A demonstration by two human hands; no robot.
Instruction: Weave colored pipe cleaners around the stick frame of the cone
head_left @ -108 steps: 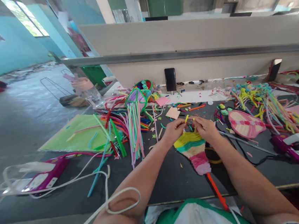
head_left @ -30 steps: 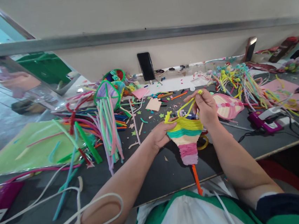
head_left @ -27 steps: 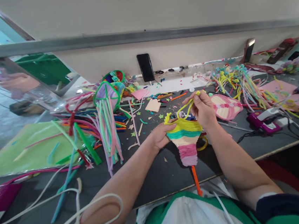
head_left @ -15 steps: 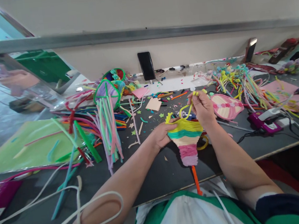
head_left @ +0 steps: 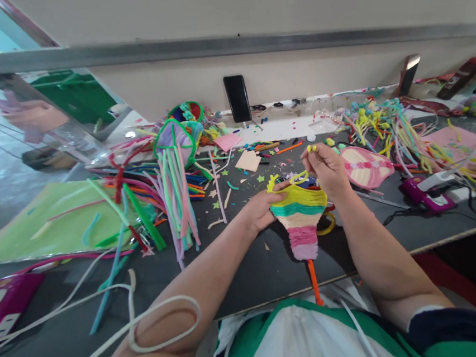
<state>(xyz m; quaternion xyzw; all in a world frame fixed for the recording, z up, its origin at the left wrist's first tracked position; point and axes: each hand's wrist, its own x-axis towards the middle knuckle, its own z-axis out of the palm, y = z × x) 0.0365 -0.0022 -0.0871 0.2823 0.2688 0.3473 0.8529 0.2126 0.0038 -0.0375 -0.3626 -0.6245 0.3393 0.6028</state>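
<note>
A striped craft piece (head_left: 301,212), yellow, teal, cream and pink from top to bottom, hangs over the dark table near its front edge. An orange stem (head_left: 314,283) points down from it. My left hand (head_left: 264,207) grips its upper left corner, fingers partly behind it. Above its right side, my right hand (head_left: 325,167) pinches a yellow pipe cleaner (head_left: 299,178) that loops at the piece's top edge. A pink and cream oval craft piece (head_left: 367,167) lies just right of my right hand.
Bundled pipe cleaners (head_left: 179,201) lie left, beside a green sheet (head_left: 56,218). A phone (head_left: 237,99) leans on the back panel. A purple power strip (head_left: 427,195) and colourful strands (head_left: 402,134) are at right. A white cable (head_left: 161,306) crosses my left forearm.
The yellow pipe cleaner's loop above the piece looks lower and flatter. The whole view has shifted slightly; both hands keep their hold.
</note>
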